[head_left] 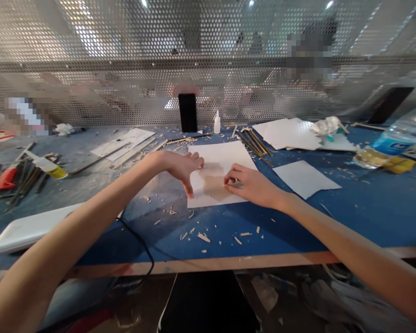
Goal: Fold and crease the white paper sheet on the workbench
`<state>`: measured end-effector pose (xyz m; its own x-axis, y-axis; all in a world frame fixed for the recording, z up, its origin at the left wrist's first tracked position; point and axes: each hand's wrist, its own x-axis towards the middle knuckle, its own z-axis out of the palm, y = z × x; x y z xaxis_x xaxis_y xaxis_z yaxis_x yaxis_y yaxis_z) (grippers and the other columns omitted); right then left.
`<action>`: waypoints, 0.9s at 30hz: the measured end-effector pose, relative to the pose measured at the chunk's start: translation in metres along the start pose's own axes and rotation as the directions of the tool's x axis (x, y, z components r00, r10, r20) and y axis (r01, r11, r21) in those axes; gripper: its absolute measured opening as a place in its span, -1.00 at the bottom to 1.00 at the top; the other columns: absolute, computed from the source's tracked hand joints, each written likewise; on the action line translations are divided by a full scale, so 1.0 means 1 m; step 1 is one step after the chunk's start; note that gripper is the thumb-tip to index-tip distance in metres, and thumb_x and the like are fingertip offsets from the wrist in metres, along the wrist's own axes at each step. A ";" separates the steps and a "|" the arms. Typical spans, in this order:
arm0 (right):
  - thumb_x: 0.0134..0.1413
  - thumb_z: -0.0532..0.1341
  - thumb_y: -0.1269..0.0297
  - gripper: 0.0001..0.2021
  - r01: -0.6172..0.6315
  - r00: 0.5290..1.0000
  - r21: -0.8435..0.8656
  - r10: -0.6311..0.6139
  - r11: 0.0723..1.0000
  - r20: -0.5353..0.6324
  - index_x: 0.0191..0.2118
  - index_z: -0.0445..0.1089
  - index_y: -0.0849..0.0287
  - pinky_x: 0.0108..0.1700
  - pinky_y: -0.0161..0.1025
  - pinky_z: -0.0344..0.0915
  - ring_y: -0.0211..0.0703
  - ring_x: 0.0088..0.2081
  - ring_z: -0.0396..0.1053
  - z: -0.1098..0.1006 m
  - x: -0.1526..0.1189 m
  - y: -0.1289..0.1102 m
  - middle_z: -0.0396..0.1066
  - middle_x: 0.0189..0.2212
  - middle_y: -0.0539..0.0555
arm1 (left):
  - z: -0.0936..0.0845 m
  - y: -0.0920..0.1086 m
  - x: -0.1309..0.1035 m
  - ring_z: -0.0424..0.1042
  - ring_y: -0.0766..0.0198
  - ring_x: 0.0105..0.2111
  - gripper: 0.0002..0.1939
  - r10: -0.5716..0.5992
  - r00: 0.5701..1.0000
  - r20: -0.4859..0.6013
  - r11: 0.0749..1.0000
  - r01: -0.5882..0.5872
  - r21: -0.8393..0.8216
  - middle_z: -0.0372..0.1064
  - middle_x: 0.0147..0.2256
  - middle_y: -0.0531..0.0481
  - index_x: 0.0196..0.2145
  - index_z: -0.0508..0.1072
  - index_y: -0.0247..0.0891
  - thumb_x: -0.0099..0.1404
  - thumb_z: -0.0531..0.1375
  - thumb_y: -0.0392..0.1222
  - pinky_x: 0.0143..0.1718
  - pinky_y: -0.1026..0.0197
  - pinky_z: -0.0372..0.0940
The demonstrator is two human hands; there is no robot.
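Observation:
A white sheet of paper [225, 155] lies flat on the blue table in front of me. My left hand [182, 166] rests at the sheet's left edge, thumb and fingers spread apart, with nothing between them. Over the sheet's right half is my right hand [246, 182], its thumb and fingertips brought together in a pinch. Whatever those fingertips may hold is too small to make out. Just behind the sheet stand a small white glue bottle [217, 124] with a pointed tip and an upright black phone [187, 113].
Thin sticks [254, 142] lie right of the sheet, near more white paper [286, 133] and a loose sheet [305, 178]. A plastic bottle [395, 141] is at right. At left are a white device [34, 226], a cable [138, 238] and a yellow-labelled bottle [50, 165]. Shavings [204, 237] litter the front.

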<state>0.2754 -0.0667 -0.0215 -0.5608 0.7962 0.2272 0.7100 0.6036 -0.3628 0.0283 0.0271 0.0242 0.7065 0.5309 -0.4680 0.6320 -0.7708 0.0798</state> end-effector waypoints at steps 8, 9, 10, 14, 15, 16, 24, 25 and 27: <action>0.24 0.16 0.23 -0.87 0.004 1.000 0.023 -0.005 1.000 0.028 -0.23 0.42 0.12 -0.24 -0.27 0.23 -0.21 -0.31 0.35 0.000 0.000 0.000 0.36 -0.21 0.04 | 0.005 -0.007 0.003 0.00 -0.35 0.20 0.18 0.033 0.999 -0.022 0.998 -0.034 -0.047 0.09 0.21 -0.35 0.24 0.16 -0.32 -0.25 0.33 0.37 0.13 -0.05 0.06; 0.24 0.16 0.23 -0.87 0.005 1.000 0.019 -0.005 1.000 0.030 -0.23 0.42 0.12 -0.24 -0.27 0.23 -0.21 -0.31 0.35 0.000 0.000 0.001 0.36 -0.21 0.04 | 0.005 -0.007 0.003 -0.02 -0.36 0.21 0.19 0.030 0.999 -0.018 0.998 -0.031 -0.058 0.08 0.21 -0.33 0.24 0.15 -0.28 -0.26 0.33 0.39 0.14 -0.07 0.05; 0.25 0.15 0.24 -0.87 0.002 1.000 0.003 -0.003 1.000 0.023 -0.22 0.42 0.12 -0.24 -0.27 0.22 -0.21 -0.31 0.35 0.001 0.000 0.001 0.36 -0.21 0.05 | 0.005 -0.007 0.003 -0.04 -0.37 0.21 0.20 0.025 1.000 -0.014 0.998 -0.026 -0.064 0.08 0.22 -0.30 0.25 0.15 -0.23 -0.27 0.33 0.40 0.15 -0.09 0.03; 0.25 0.15 0.23 -0.86 -0.027 0.999 -0.061 0.025 0.998 -0.037 -0.24 0.42 0.14 -0.26 -0.27 0.20 -0.21 -0.33 0.34 0.001 0.000 0.003 0.35 -0.22 0.05 | 0.004 -0.006 0.002 -0.03 -0.39 0.20 0.21 0.023 1.000 -0.006 0.999 -0.023 -0.044 0.08 0.22 -0.28 0.26 0.14 -0.21 -0.26 0.31 0.43 0.14 -0.13 0.04; 0.25 0.15 0.23 -0.86 -0.021 1.000 -0.040 0.020 0.999 -0.024 -0.24 0.42 0.14 -0.25 -0.27 0.20 -0.21 -0.32 0.34 0.001 0.000 0.002 0.36 -0.23 0.05 | 0.003 -0.006 0.002 -0.01 -0.38 0.19 0.21 0.026 1.000 -0.008 0.999 -0.026 -0.036 0.09 0.22 -0.29 0.26 0.14 -0.24 -0.26 0.31 0.43 0.13 -0.12 0.05; 0.24 0.15 0.23 -0.87 -0.006 1.000 -0.006 0.006 1.000 0.000 -0.24 0.42 0.13 -0.25 -0.27 0.21 -0.21 -0.32 0.34 0.001 0.000 0.001 0.36 -0.22 0.05 | 0.003 -0.005 0.002 0.01 -0.37 0.18 0.22 0.027 1.000 -0.007 0.999 -0.027 -0.028 0.09 0.21 -0.30 0.26 0.13 -0.28 -0.25 0.31 0.43 0.11 -0.10 0.08; 0.28 0.14 0.19 -0.83 0.032 0.999 -0.046 -0.032 0.998 0.002 -0.22 0.41 0.14 -0.24 -0.25 0.21 -0.18 -0.29 0.34 -0.001 0.002 0.006 0.34 -0.21 0.07 | 0.002 -0.004 0.003 -0.03 -0.38 0.21 0.20 0.006 1.000 -0.003 0.999 -0.006 -0.048 0.11 0.21 -0.25 0.28 0.12 -0.16 -0.27 0.32 0.39 0.11 -0.11 0.07; 0.28 0.13 0.19 -0.83 0.042 0.999 -0.041 -0.042 0.998 0.011 -0.22 0.42 0.14 -0.23 -0.25 0.21 -0.18 -0.29 0.34 -0.001 0.002 0.005 0.34 -0.20 0.07 | 0.003 -0.004 0.003 -0.01 -0.38 0.20 0.19 -0.002 1.000 -0.006 0.998 0.002 -0.059 0.11 0.21 -0.24 0.28 0.12 -0.14 -0.27 0.33 0.37 0.11 -0.11 0.08; 0.29 0.12 0.19 -0.82 0.074 0.996 -0.006 -0.074 0.997 0.049 -0.20 0.42 0.13 -0.22 -0.25 0.22 -0.18 -0.28 0.34 -0.001 0.001 0.003 0.35 -0.19 0.07 | 0.003 -0.004 0.002 0.03 -0.35 0.19 0.16 -0.006 1.000 -0.014 0.998 0.005 -0.061 0.13 0.20 -0.23 0.26 0.14 -0.13 -0.26 0.33 0.35 0.10 -0.11 0.10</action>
<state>0.2771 -0.0635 -0.0218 -0.6318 0.7464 0.2092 0.6688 0.6613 -0.3397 0.0262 0.0306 0.0197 0.7069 0.5405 -0.4563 0.6542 -0.7449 0.1311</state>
